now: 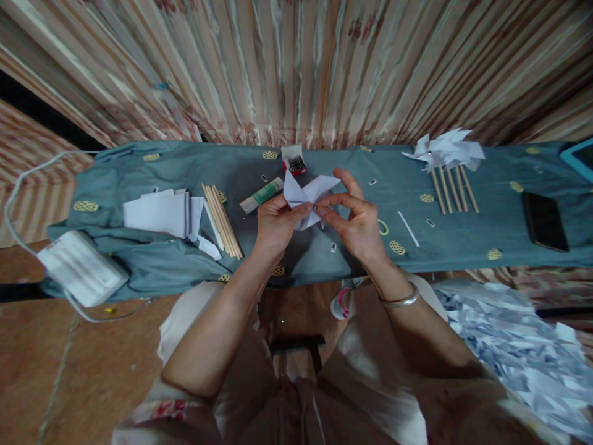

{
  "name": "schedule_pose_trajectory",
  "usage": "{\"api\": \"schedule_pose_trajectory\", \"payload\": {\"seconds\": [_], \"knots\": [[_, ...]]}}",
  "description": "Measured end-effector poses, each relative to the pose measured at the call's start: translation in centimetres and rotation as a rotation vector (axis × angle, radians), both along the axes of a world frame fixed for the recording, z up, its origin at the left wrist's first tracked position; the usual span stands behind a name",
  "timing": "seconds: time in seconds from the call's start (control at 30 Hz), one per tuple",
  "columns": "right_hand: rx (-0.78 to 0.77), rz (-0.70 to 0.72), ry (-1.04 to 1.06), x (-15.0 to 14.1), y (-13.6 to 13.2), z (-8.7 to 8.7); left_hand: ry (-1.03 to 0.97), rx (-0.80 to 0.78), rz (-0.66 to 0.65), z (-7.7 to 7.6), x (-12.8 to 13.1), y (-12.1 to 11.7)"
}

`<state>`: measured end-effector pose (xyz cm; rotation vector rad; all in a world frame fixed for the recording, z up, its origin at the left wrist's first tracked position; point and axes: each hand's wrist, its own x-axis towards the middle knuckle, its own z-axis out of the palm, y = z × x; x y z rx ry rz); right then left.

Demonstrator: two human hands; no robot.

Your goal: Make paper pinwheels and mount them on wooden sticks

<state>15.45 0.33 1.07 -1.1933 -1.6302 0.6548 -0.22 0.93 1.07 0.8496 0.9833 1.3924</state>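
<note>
A white paper pinwheel (302, 193) is held up between both hands above the cloth-covered table. My left hand (274, 227) grips it from the left, thumb pressed near its centre. Fingers of my right hand (354, 225) pinch at the middle of the folded paper; whether a pin is between them is too small to tell. Just behind the pinwheel stands an open red-and-white box (295, 162) with small dark metal pieces inside. A green-and-white glue stick (262, 195) lies left of it, close to my left hand. Part of a yellow-green ring (383, 227) shows beside my right hand.
Wooden sticks (223, 221) and white paper sheets (156, 213) lie to the left, near a white power strip (83, 267). Finished pinwheels on sticks (447, 154), a paper strip (408, 228) and a black phone (545, 221) are on the right. Crumpled paper (523, 346) is piled below.
</note>
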Motion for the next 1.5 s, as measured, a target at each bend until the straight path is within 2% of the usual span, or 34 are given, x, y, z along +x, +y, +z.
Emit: {"api": "schedule_pose_trajectory", "payload": {"seconds": [0.73, 1.33, 1.5], "knots": [[-0.048, 0.025, 0.063, -0.1, 0.3, -0.5, 0.023, -0.008, 0.021, 0.1, 0.1, -0.1], [-0.107, 0.055, 0.164, -0.3, 0.6, -1.2, 0.023, 0.016, -0.040, -0.4, -0.2, 0.0], [-0.088, -0.068, 0.192, -0.5, 0.6, -1.8, 0.009, 0.018, -0.046, -0.2, -0.3, 0.0]]}}
